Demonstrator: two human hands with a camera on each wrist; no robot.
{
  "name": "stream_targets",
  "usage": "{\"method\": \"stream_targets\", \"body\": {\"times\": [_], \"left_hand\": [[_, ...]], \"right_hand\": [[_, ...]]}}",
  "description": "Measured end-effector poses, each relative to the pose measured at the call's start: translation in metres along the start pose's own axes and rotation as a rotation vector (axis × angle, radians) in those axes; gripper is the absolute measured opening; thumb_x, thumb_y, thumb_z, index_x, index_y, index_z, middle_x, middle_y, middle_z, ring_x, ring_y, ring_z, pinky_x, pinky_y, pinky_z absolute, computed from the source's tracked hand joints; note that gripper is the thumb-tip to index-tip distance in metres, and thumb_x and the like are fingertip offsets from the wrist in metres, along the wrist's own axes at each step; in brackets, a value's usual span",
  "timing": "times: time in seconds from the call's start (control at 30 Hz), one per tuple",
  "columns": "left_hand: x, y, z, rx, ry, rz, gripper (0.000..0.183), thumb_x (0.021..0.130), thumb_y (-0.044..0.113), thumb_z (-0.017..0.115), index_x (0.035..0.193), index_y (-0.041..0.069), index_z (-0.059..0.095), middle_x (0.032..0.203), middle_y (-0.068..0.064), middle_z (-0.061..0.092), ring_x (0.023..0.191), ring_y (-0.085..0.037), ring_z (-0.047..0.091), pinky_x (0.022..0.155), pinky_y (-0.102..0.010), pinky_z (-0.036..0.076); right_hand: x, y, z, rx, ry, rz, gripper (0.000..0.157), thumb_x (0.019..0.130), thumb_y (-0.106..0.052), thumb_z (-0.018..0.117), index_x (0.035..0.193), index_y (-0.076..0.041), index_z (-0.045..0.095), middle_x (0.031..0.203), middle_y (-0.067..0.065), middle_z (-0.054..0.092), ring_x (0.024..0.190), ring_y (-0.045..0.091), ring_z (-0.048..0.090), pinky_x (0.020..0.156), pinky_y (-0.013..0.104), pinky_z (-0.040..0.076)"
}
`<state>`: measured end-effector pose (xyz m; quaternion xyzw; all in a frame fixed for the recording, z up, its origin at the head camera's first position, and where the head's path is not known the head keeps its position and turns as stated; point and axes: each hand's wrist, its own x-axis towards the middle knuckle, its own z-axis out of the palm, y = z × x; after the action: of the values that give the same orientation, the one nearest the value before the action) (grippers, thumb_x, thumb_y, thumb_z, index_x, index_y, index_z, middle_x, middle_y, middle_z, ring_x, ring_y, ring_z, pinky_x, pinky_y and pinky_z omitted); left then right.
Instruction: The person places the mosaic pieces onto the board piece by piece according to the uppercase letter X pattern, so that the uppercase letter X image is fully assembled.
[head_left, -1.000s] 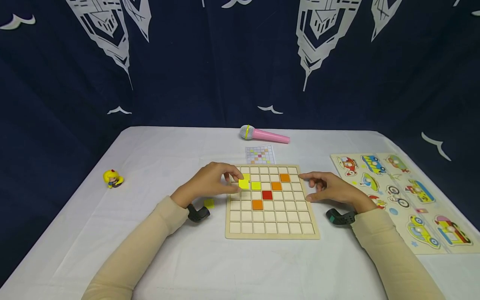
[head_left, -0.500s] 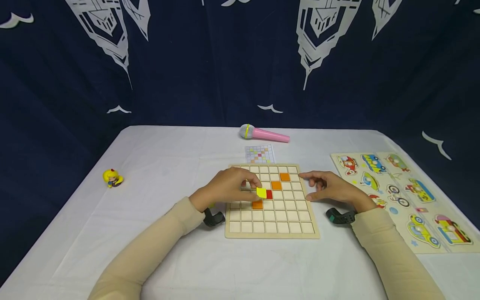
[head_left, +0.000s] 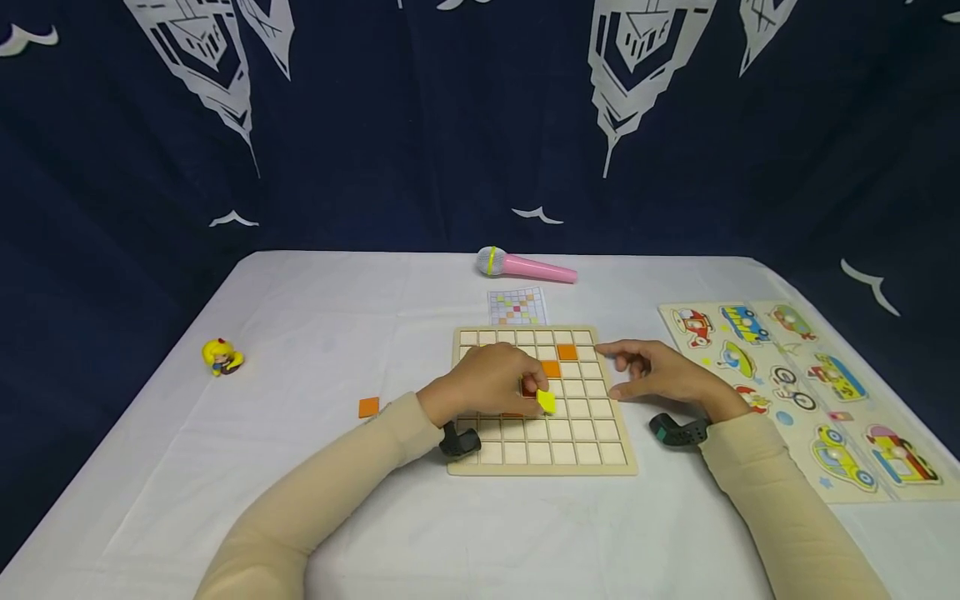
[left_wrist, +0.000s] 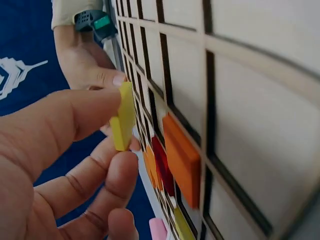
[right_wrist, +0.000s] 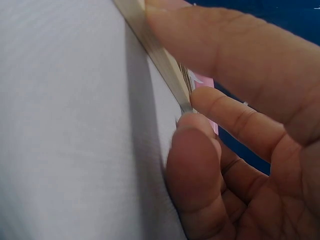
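Note:
My left hand (head_left: 491, 383) pinches a small yellow square tile (head_left: 546, 402) between thumb and fingers, over the middle of the wooden grid board (head_left: 543, 470). In the left wrist view the tile (left_wrist: 126, 117) stands nearly edge-on, apart from the grid. Set in the board's cells are a red tile (left_wrist: 162, 165), a nearer orange tile (left_wrist: 182, 160) and a yellow-green tile (left_wrist: 184, 225). Two more orange tiles, one of them here (head_left: 567, 352), lie toward the far right. My right hand (head_left: 660, 375) rests thumb and fingertip against the board's right edge, the other fingers loosely bent.
An orange tile (head_left: 368, 407) lies on the table left of the board. Behind the board are a printed pattern card (head_left: 517, 307) and a pink toy microphone (head_left: 536, 267). Vehicle puzzle boards (head_left: 806, 400) lie at right, a yellow-haired figurine (head_left: 222, 357) at left.
My left hand has carried the yellow tile rightward and nearer across the board, covering some set tiles. The orange tile on the table has come into view. My right hand has stayed in place.

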<state>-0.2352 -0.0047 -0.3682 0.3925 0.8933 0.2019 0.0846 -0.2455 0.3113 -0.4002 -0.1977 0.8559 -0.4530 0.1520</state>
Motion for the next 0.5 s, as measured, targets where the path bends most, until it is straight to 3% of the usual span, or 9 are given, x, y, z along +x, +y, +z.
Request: {"method": "stream_targets", "body": {"times": [0.5], "left_hand": [[0.013, 0.012, 0.007, 0.05, -0.056, -0.036, 0.018, 0.091, 0.028, 0.089, 0.104, 0.019, 0.08, 0.084, 0.014, 0.065, 0.081, -0.006, 0.059, 0.068, -0.029, 0.049]], "right_hand": [[0.0, -0.002, -0.001, -0.012, -0.005, -0.014, 0.069, 0.088, -0.001, 0.086, 0.147, 0.016, 0.054, 0.102, 0.01, 0.051, 0.078, 0.015, 0.044, 0.068, 0.025, 0.04]]}}
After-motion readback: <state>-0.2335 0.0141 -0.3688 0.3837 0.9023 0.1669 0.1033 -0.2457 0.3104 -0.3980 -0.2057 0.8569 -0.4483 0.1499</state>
